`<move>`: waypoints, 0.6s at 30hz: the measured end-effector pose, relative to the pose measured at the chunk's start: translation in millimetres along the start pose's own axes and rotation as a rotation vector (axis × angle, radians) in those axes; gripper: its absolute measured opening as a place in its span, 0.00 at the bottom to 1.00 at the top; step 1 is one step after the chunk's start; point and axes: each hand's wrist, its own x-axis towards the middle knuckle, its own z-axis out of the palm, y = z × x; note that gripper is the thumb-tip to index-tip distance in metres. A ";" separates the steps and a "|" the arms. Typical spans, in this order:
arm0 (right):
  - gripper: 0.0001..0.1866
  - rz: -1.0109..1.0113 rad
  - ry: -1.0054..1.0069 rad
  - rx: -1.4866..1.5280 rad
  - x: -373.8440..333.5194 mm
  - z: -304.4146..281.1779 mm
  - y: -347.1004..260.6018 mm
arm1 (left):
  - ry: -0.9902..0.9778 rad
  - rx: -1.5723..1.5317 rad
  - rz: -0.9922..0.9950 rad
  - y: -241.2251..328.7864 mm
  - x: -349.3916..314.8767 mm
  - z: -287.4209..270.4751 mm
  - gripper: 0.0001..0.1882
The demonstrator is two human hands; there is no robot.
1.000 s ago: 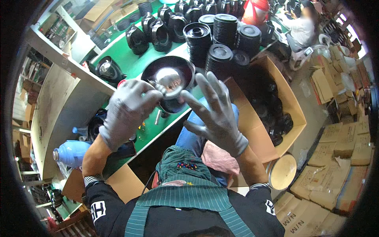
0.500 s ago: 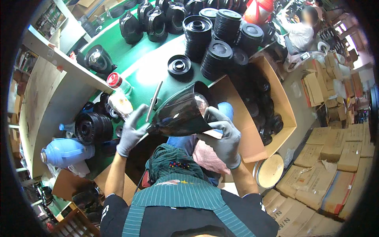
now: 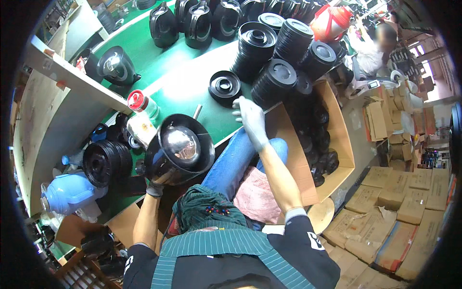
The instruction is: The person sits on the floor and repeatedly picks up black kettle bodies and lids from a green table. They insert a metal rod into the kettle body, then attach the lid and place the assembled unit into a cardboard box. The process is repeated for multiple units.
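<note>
My left hand [image 3: 155, 189], in a grey glove, grips a glossy black jug body [image 3: 161, 164] from below. Most of its fingers are hidden behind the body. The wide mouth of the body faces up toward me, and a shiny silver dome [image 3: 181, 144] shows inside. A metal rod [image 3: 198, 111] sticks up behind its rim. My right hand [image 3: 251, 120], also gloved, is stretched out over the bench edge with fingers apart and nothing in it. Just beyond its fingertips lies a round black ringed part [image 3: 224, 86] on the green bench; contact cannot be made out.
Stacks of black round parts [image 3: 255, 43] and black jugs [image 3: 198, 26] stand at the back. A red-lidded jar [image 3: 137, 100] is left of the jug body, a blue flask [image 3: 72, 192] lower left. An open carton [image 3: 344, 139] with black parts stands right. A person [image 3: 370, 53] sits beyond.
My right hand has left the jug body and reached forward to the ringed part. The jug body has moved left and tipped its mouth up, now held by my left hand alone.
</note>
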 end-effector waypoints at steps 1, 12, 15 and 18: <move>0.38 0.099 0.066 -0.359 36.0 6.5 15.4 | 0.005 -0.043 0.000 -14.1 -0.7 -8.2 0.32; 0.26 -0.092 0.321 -0.897 49.3 13.5 -10.5 | -0.112 0.168 -0.106 -139.4 -37.1 -99.1 0.29; 0.41 -0.055 0.204 -0.786 60.7 12.9 21.0 | -0.147 0.016 -0.101 -157.3 -34.8 -153.5 0.29; 0.42 0.201 0.201 -0.751 80.1 23.9 10.6 | -0.127 -0.157 0.072 -131.2 -13.2 -102.3 0.28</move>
